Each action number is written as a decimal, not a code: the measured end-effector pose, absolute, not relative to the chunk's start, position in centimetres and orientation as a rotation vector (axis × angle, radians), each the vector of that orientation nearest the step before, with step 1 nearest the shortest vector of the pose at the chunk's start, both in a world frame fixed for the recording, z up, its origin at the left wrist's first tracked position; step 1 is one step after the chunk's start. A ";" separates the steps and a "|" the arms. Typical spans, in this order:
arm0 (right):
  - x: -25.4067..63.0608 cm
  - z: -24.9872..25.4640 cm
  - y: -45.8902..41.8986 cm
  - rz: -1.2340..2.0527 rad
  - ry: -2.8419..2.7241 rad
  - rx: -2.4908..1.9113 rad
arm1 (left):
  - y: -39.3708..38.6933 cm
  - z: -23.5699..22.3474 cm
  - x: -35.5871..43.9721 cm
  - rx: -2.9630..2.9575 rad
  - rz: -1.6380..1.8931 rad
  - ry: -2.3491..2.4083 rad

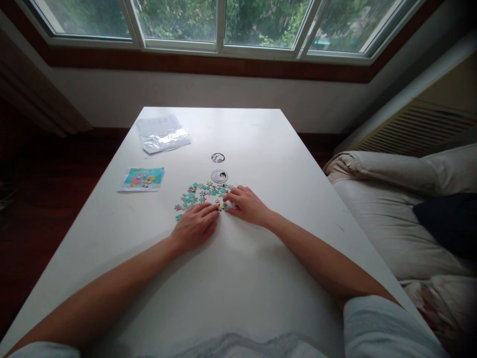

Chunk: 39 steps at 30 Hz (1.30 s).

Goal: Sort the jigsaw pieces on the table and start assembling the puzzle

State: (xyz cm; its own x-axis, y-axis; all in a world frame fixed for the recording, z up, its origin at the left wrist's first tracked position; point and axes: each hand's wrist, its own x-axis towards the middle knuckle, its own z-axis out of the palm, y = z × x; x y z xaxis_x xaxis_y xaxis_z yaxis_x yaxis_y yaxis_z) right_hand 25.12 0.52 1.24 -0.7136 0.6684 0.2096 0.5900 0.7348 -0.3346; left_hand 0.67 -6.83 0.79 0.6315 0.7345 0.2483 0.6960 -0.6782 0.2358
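Jigsaw pieces (192,197), mostly teal with touches of pink and yellow, lie in a loose arc on the white table (242,288) — close in, I judge, so both arms can reach them easily. From my end of the feed, the left hand (196,224) rests low, palm down, fingers side by side with their tips at the near side of the spread; I cannot tell whether a piece is pinched there. The right hand (248,205) curls in opposite, thumb and index finger seemingly parted around some pieces, though I can't make out a firm grip. The hands sit just beside each other, which would let them share one small patch. Past the pieces I see a silvery disc (219,176) and a smaller disc (218,157) behind it. The SpongeBob picture card (143,179) lies face up leftward, perhaps for easy viewing — the clear plastic bag (164,134) farther off, likely out of the way.
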 end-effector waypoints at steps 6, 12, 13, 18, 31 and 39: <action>24.6 1.2 0.2 0.380 -2.615 -1.018 | -6.7 0.5 0.7 2.732 0.519 1.190; 24.6 1.4 0.3 0.475 -2.608 -0.985 | -6.6 0.4 0.6 2.721 0.509 1.185; 24.6 1.3 0.3 0.485 -2.605 -0.974 | -6.6 0.4 0.6 2.719 0.510 1.185; 24.6 0.7 0.5 0.495 -2.593 -0.939 | -6.6 0.5 0.6 2.716 0.520 1.173; 24.6 0.9 0.4 0.423 -2.597 -0.952 | -6.6 0.5 0.5 2.701 0.541 1.184; 24.5 0.9 0.1 0.376 -2.578 -0.955 | -6.6 0.8 0.5 2.728 0.493 1.206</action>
State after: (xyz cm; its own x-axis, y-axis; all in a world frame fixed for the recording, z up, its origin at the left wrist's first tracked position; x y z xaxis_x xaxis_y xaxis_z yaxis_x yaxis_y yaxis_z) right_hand 24.50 0.12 0.89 -0.7046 0.6667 0.2429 0.5697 0.7357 -0.3664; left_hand 0.48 -6.63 0.76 0.6300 0.7366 0.2460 0.6982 -0.6759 0.2360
